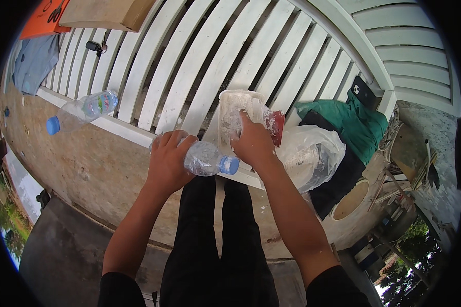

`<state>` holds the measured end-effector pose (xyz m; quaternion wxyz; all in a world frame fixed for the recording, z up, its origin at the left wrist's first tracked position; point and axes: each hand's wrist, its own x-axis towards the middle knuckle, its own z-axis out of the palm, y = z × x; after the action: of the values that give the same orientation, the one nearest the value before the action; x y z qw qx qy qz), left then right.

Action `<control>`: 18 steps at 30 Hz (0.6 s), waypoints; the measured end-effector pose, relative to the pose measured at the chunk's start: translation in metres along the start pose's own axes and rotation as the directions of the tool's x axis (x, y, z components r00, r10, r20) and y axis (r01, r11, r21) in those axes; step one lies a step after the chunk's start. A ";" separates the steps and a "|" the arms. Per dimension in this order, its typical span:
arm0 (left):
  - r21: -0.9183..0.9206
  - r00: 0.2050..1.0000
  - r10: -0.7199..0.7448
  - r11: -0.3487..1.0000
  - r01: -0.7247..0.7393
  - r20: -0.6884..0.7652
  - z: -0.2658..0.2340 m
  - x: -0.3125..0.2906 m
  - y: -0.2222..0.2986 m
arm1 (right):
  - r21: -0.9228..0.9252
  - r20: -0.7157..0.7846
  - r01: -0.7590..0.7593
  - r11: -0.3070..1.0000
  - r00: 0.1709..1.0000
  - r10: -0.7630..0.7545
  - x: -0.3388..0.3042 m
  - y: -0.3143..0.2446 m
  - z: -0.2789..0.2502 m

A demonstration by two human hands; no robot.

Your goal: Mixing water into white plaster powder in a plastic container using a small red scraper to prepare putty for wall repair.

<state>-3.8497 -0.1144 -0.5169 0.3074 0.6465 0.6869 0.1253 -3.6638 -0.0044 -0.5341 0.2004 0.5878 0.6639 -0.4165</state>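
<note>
My left hand (171, 158) is wrapped round a clear plastic bottle (202, 157) with a blue cap, held on its side at the bench's front edge. White smears mark the cap. My right hand (253, 140) reaches into a white rectangular tub (223, 102) holding whitish powder or paste. Its fingers are bent together, and what they grip is hard to see; something clear and crumpled shows beside the fingertips. Against the tub's right side lies a red flat piece (277, 128) dusted with white. A clear plastic bag (312, 158) with white residue sits right of my wrist.
The white slatted bench (189, 66) has gaps between slats. Another blue-capped bottle (82, 111) lies at its left edge. Keys (100, 46), a cardboard box (107, 14) and grey cloth (35, 64) are farther left. Green cloth (356, 120) and a phone (363, 92) lie right.
</note>
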 end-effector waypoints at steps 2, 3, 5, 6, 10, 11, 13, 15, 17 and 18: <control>-0.003 1.000 0.011 1.000 -0.011 0.011 0.002 0.002 0.003 | -0.002 -0.026 -0.034 0.999 0.999 0.033 0.015 -0.003 -0.002; -0.001 1.000 0.003 1.000 -0.003 0.020 0.001 0.003 0.004 | 0.042 -0.068 0.002 0.999 0.998 0.001 0.024 -0.001 0.001; 0.003 1.000 -0.004 1.000 0.004 0.030 0.001 0.004 0.004 | 0.086 -0.111 0.038 0.996 0.993 -0.028 0.028 -0.005 0.004; -0.004 0.999 -0.009 1.000 0.009 0.036 0.001 0.004 0.005 | 0.068 -0.076 0.026 0.997 0.997 -0.021 0.026 -0.005 0.005; -0.009 0.999 -0.023 1.000 0.023 0.034 -0.001 0.003 0.001 | -0.002 0.016 0.023 1.000 1.000 -0.023 0.007 0.000 0.008; -0.009 0.999 -0.024 1.000 0.025 0.033 -0.001 0.003 0.000 | -0.004 0.016 0.025 1.000 1.000 -0.025 -0.002 0.004 0.008; -0.002 0.999 -0.027 1.000 0.027 0.037 0.000 0.001 -0.001 | 0.073 -0.010 0.069 0.995 0.998 -0.068 -0.020 0.016 0.008; -0.005 0.999 -0.030 1.000 0.030 0.033 0.000 0.002 0.001 | 0.083 -0.041 0.077 0.994 0.996 -0.074 -0.033 0.027 0.011; -0.004 0.999 -0.030 1.000 0.031 0.030 0.001 0.003 0.001 | 0.097 -0.074 0.087 0.992 0.994 -0.080 -0.038 0.035 0.013; -0.007 0.999 -0.029 1.000 0.029 0.025 0.002 0.003 0.001 | 0.128 -0.098 0.085 0.988 0.992 -0.073 -0.038 0.037 0.014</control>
<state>-3.8476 -0.1116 -0.5192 0.3201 0.6367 0.6919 0.1156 -3.6228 -0.0405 -0.5249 0.1131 0.5918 0.6663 -0.4393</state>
